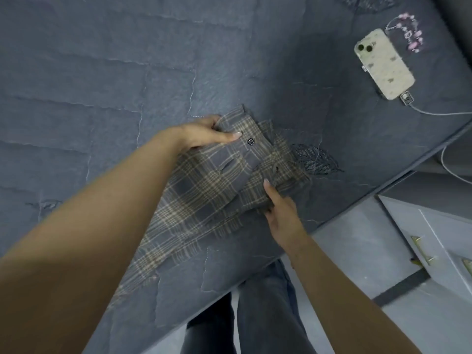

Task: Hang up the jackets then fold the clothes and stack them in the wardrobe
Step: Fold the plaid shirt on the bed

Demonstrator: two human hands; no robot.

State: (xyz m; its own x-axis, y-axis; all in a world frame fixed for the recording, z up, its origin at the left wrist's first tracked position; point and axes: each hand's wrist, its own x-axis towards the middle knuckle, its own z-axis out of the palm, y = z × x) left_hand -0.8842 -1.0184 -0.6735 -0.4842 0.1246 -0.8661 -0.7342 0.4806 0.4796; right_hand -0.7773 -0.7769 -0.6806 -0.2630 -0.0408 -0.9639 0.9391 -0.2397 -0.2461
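Left hand (204, 135): fingers curled, pinching grey-and-tan plaid woven garment (217, 180) near waistband button.
Right hand (279, 205): gripping opposite edge.
Risk: uneven pull may skew fold.

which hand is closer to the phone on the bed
Right. The right hand grips the plaid garment below-left of the phone; the left hand grips it farther left.
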